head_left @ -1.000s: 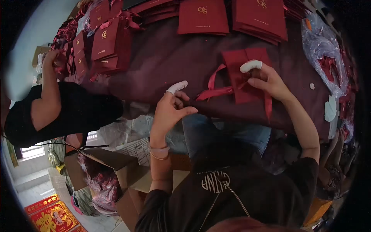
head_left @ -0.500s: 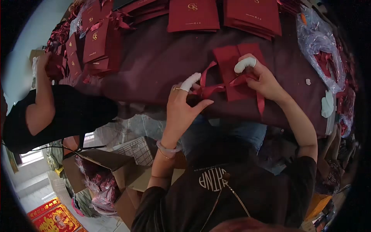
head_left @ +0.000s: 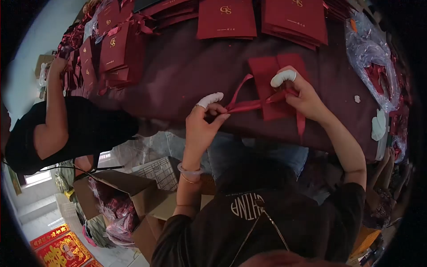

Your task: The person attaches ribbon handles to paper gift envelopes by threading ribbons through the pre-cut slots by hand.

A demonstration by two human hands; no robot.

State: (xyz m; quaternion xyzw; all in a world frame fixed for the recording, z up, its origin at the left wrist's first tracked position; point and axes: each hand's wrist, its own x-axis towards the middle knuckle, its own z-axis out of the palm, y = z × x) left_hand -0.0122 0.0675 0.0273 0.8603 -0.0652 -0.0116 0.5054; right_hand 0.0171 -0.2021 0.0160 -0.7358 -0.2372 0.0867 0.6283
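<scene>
A red folder-like piece [head_left: 262,71] lies on the dark red cloth, a red ribbon [head_left: 244,106] running across it and out to the left. My left hand [head_left: 202,127], with a white cover on its index finger, pinches the ribbon left of the folder. Over the folder's right part, my right hand [head_left: 304,95] is closed on the ribbon between thumb and fingers; it too wears a white finger cover. One ribbon tail [head_left: 301,127] hangs below the right hand, and a loop of ribbon rises between the hands.
Stacks of red folders with gold print [head_left: 227,20] stand along the back and back left. Clear plastic bags [head_left: 367,53] lie at the right. A co-worker's arm [head_left: 55,104] reaches in at the left. Below are an open cardboard box [head_left: 113,182] and a red-gold print [head_left: 60,251].
My left hand has moved onto the ribbon and closed on its left part, which now stretches straighter between the hands. My right hand has stayed over the folder.
</scene>
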